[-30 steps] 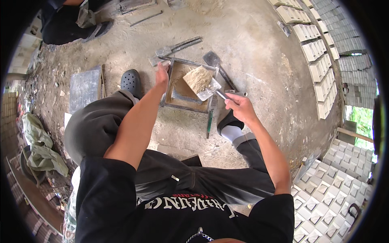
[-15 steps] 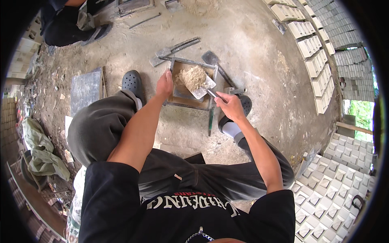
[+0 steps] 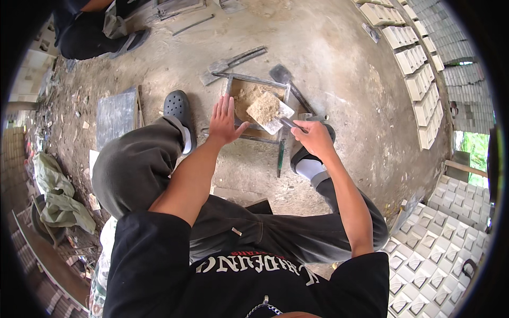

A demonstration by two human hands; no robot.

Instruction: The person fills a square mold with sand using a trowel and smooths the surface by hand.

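Observation:
A square metal-edged mould frame (image 3: pixel 260 81) lies on the floor between my feet, with loose sandy mix inside. My right hand (image 3: pixel 314 140) is closed around the dark handle of a trowel (image 3: pixel 283 112). Its flat pale blade carries a heap of crumbly beige mix (image 3: pixel 263 108) over the frame. At the frame's left side is my left hand (image 3: pixel 225 123), fingers stretched out and thumb apart, holding nothing. Whether its palm touches the rim I cannot tell. A thin green tool (image 3: pixel 280 158) lies just below the frame's right corner.
Beyond the frame lie a flat-bladed tool (image 3: pixel 280 74) and a pair of metal bars (image 3: pixel 241 59). A grey board (image 3: pixel 115 119) rests at left. White cast blocks (image 3: pixel 416 82) line the right side; patterned blocks (image 3: pixel 424 265) stand lower right. Another person's leg (image 3: pixel 85 40) shows upper left.
My left hand has let go of the frame's left edge and its fingers have spread open. The loaded trowel has tipped slightly and stays over the frame. The view has shifted a little.

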